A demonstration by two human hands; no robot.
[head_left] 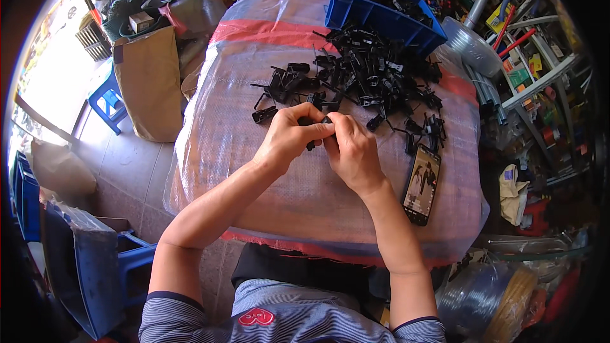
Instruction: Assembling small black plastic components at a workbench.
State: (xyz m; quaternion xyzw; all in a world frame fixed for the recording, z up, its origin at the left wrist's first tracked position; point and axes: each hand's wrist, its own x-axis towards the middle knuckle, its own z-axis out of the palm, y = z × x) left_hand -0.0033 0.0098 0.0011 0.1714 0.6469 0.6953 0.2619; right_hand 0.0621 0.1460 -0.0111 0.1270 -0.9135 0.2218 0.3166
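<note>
My left hand (289,136) and my right hand (353,151) meet over the middle of the work surface, fingers closed round a small black plastic part (326,120). Thumbs and fingertips cover most of it, so its exact kind is hidden. Just beyond my hands lies a loose heap of similar black parts (365,76), many with thin rods sticking out. A smaller cluster (289,81) sits at the heap's left, and a few pieces (433,132) lie off to the right. Under everything spreads a translucent woven plastic sheet (279,197) with red bands.
A blue crate (340,11) holding more black parts stands at the far edge. Right of my right forearm lies a phone (420,184), screen lit. Blue stools (108,98) and cardboard (147,82) are at left. Wrapped coils (476,298) and metal racks (540,89) crowd the right.
</note>
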